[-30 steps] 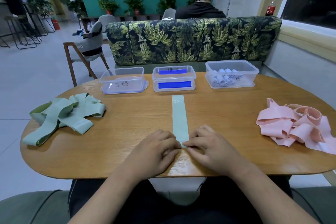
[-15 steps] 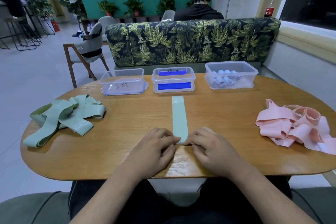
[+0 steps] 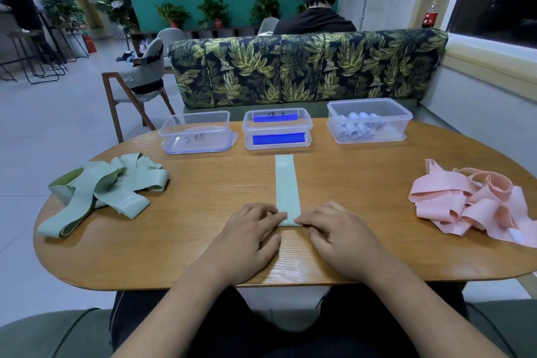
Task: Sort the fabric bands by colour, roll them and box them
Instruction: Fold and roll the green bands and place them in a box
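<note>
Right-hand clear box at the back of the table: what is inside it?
The right-hand clear box holds several pale blue rolled bands, bunched toward its left side. Their exact number cannot be told: the rolls overlap and handwriting on the front wall covers some.

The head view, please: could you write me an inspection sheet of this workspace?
Surface: oval wooden table, no stains seen.
Job's things: flat green band laid lengthwise at centre; green pile on the left; pink pile on the right; along the far edge, left box and middle box show no bands, right box holds pale rolls.
Clutter: nothing seen.
Hands: left hand and right hand both pinch the flat green band's near end.
Cables: nothing seen.
Surroundings: leaf-print sofa behind the table, seated person beyond it, wooden chair at left.
</note>
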### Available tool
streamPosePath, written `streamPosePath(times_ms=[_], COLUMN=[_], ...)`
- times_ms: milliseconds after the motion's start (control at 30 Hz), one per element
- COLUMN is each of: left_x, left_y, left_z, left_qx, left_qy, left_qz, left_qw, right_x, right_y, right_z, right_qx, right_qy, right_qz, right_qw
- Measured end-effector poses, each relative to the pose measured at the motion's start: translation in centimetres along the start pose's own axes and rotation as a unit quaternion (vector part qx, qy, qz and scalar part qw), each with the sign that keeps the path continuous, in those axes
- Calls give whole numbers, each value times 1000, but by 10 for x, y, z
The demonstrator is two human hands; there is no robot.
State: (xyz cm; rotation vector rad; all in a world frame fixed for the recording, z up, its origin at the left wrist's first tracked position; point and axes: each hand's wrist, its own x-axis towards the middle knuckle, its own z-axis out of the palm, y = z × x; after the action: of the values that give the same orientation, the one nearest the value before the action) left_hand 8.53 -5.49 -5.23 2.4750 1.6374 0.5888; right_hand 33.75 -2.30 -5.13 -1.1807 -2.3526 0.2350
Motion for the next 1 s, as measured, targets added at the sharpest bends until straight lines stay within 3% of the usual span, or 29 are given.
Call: streamPosePath(times_ms=[367,533,1000], left_x=[1,-2,17], left_y=[3,3,-2], left_z=[-1,0,0], left_qx=[-32,-10,25], left_qy=[20,41,11], left_qz=[-16,39,-13], left_qw=[999,998,1000], right_x=[2,3,8], right_y=[3,4,-3], right_z=[5,6,3], right_qx=[1,4,-52], right_qy=[-3,-7,-16], right_qz=[7,8,-18], right_qw=[1000,1000,998])
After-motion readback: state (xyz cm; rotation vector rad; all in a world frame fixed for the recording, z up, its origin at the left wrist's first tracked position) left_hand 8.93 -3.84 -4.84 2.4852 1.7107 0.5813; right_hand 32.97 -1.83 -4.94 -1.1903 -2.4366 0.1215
